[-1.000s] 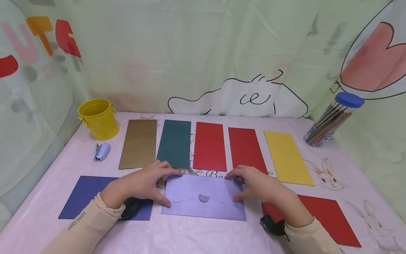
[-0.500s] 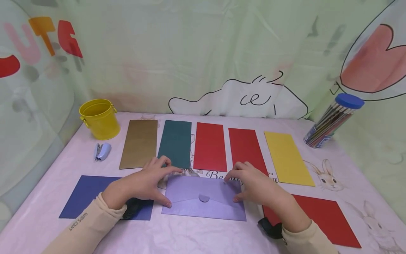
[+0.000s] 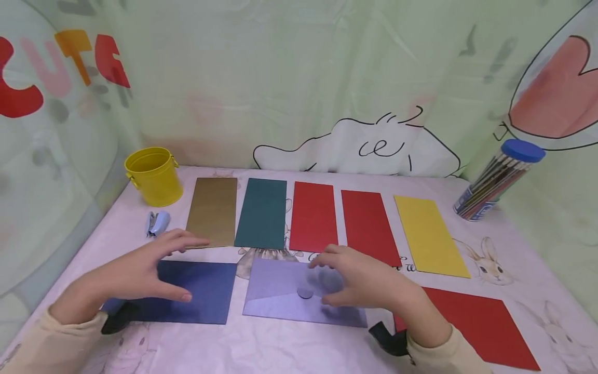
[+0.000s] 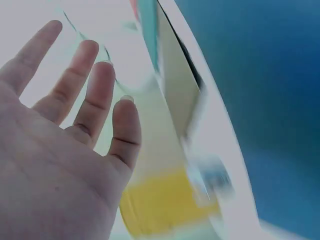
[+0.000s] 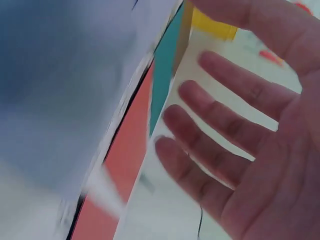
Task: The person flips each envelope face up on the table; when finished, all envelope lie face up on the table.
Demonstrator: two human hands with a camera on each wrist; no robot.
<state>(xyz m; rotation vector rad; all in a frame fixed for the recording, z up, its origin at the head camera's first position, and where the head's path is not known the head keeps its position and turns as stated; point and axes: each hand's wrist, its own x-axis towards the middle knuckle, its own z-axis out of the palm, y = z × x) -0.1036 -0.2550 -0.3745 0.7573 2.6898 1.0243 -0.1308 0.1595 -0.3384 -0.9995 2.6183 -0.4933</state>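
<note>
My left hand hovers over a dark blue paper rectangle, thumb and fingers spread apart and holding nothing. To its right lies a lilac envelope, flap side up, with a half-round tab near its middle. Above the envelope's right part is my right hand, its fingers loosely bent with a shadow beneath them. Both wrist views show the fingers of the left and the fingers of the right extended with nothing between them.
Behind stand in a row brown, green, two red and yellow rectangles, lying flat. Another red one lies front right. A yellow bucket, a small stapler and a blue-lidded pencil tube stand around.
My left hand has left the lilac envelope's edge and moved left over the dark blue rectangle. My right hand has shifted slightly left over the envelope, which stays flat.
</note>
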